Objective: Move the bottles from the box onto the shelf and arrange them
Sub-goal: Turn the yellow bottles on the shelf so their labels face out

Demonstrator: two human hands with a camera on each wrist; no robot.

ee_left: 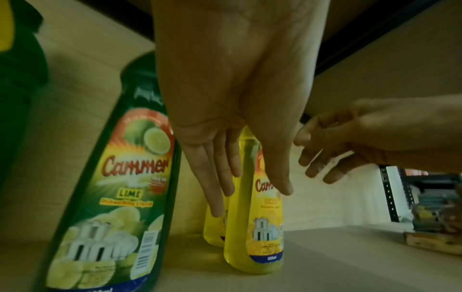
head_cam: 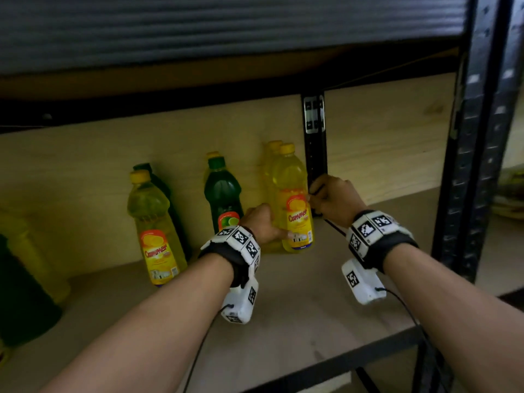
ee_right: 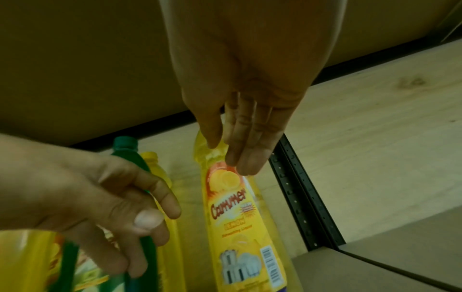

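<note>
At the far left edge of the head view, a big green bottle (head_cam: pixel 25 302) and a yellow bottle (head_cam: pixel 34 251) behind it stand on the shelf (head_cam: pixel 297 321), both blurry and partly cut off. Next comes a yellow lemon bottle (head_cam: pixel 154 231) with a yellow cap, standing upright. A dark green bottle (head_cam: pixel 158 182) stands right behind it.

More to the right is the green lime bottle (head_cam: pixel 224 197), upright, with another yellow cap (head_cam: pixel 213 155) peeking out behind it.

The left hand (head_cam: pixel 263 222) is just to the right of the lime bottle. In the left wrist view its fingers (ee_left: pixel 217 177) are straight and spread a little, reaching toward the two yellow bottles. They lie against the left side of the front one, but I cannot tell if they press it. The hand does not wrap around anything.

Then comes the front yellow bottle (head_cam: pixel 295 199), upright on the shelf with its label facing out. A second yellow bottle (head_cam: pixel 269 177) stands just behind it, near the wooden back wall (head_cam: pixel 382 123).

The right hand (head_cam: pixel 334 198) is on the right side of the front yellow bottle, up near the top of its label. In the right wrist view its fingers (ee_right: pixel 250 142) are straight and close together, with the tips at the bottle's shoulder. It holds nothing.

Behind the right hand is a black metal post (head_cam: pixel 314 143) at the back of the shelf. At the far right stands the thick black corner post (head_cam: pixel 467 137) of the rack.

The box does not show in any view.
</note>
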